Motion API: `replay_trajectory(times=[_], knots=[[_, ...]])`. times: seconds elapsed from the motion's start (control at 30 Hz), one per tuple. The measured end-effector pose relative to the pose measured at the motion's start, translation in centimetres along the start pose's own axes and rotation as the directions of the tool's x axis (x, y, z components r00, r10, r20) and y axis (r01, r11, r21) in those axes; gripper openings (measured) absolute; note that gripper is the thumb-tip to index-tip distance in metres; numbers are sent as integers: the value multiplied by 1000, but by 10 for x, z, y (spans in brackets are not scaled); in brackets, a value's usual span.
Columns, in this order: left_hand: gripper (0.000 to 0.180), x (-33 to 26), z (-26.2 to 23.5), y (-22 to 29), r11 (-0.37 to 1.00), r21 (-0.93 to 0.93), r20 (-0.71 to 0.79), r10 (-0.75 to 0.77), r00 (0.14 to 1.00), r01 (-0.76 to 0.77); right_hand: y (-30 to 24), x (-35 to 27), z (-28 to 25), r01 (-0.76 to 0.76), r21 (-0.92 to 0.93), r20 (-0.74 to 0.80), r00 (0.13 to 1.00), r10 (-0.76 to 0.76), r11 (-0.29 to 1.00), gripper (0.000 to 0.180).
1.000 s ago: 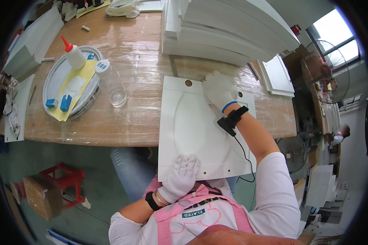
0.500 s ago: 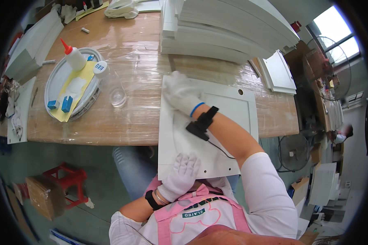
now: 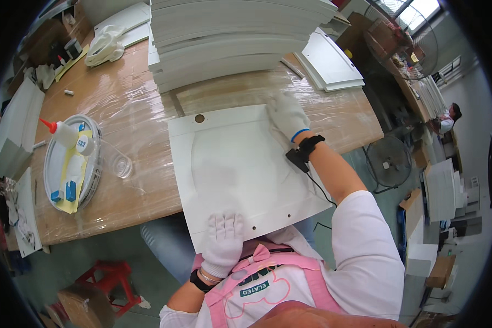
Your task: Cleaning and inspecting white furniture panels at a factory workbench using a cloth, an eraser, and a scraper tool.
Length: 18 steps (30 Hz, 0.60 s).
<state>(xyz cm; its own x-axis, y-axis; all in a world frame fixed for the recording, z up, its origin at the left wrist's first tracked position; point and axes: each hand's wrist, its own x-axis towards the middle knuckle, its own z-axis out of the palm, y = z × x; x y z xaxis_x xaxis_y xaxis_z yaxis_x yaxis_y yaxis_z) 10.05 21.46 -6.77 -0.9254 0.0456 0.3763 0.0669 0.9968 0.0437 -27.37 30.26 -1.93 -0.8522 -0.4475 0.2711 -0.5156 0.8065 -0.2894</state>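
A flat white panel (image 3: 235, 164) lies in front of me, its near edge reaching past the table toward my apron. It has a faint curved outline, one larger hole in its far left corner and small holes along the near edge. My left hand (image 3: 223, 240), in a white glove, rests flat on the near left part, fingers stretched out. At the far right corner is my gloved right hand (image 3: 288, 116). Motion smears its fingers, so whether it holds anything is hidden. A black device (image 3: 305, 153) with a cable is strapped to that wrist.
A tall stack of white boards (image 3: 229, 44) stands beyond the panel. Left are a round white lid (image 3: 95, 186) carrying a red-tipped bottle (image 3: 65, 134) and blue blocks, and a clear bottle (image 3: 120, 164). More panels (image 3: 333, 63) lie far right; a fan (image 3: 389, 164) stands beyond the table's right side.
My right hand has moved right, from the panel's far left corner to its far right. The panel's larger hole now shows far left instead of far right. The view has turned.
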Motion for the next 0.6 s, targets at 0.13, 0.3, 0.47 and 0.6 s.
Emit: replay_trajectory(times=[0.13,0.3,0.47,0.6], knots=[[45,1,0,0,999,11,9,48,999,-48,11,10,-25,-149,-226,79,982,170,963,30],[44,-1,-4,-2,1000,19,29,7,1000,-7,-112,-35,10,228,-186,270,947,-173,956,24],[44,0,-6,6,999,52,2,-9,1000,9,-33,8,30,511,-292,291,853,-433,809,25],[46,7,-6,6,999,34,7,8,1000,-8,75,30,-10,241,-527,218,965,-145,815,21]])
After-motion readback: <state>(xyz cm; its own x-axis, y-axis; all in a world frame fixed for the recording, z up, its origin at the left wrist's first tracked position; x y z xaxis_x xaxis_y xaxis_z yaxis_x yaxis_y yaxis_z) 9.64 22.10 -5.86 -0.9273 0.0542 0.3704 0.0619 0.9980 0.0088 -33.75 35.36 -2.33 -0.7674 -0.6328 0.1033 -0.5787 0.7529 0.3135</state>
